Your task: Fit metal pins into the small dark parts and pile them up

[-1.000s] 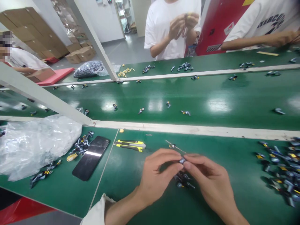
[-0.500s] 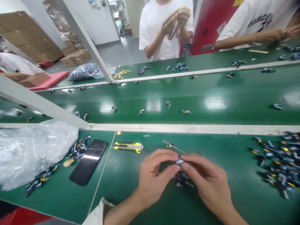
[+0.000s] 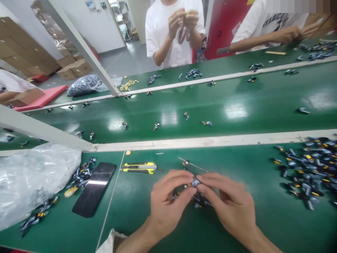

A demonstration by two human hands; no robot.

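Note:
Over the near green table (image 3: 237, 235), my left hand (image 3: 167, 203) and my right hand (image 3: 228, 205) meet fingertip to fingertip. Both pinch one small grey-blue part (image 3: 195, 182) between thumbs and forefingers. A few more of the same small parts (image 3: 200, 202) lie on the table right under my hands. A thin metal pin-like tool (image 3: 191, 164) lies just beyond my fingers.
A yellow-black utility knife (image 3: 139, 167), a dark phone (image 3: 94, 188) and a crumpled clear plastic bag (image 3: 31, 179) lie to the left. A heap of small parts (image 3: 308, 172) sits at right. Single parts ride the green conveyor belt (image 3: 237, 102). Two people in white shirts work opposite.
My hands keep pinching the same part and barely move relative to each other. The view has shifted slightly, so everything sits a little further left in the picture.

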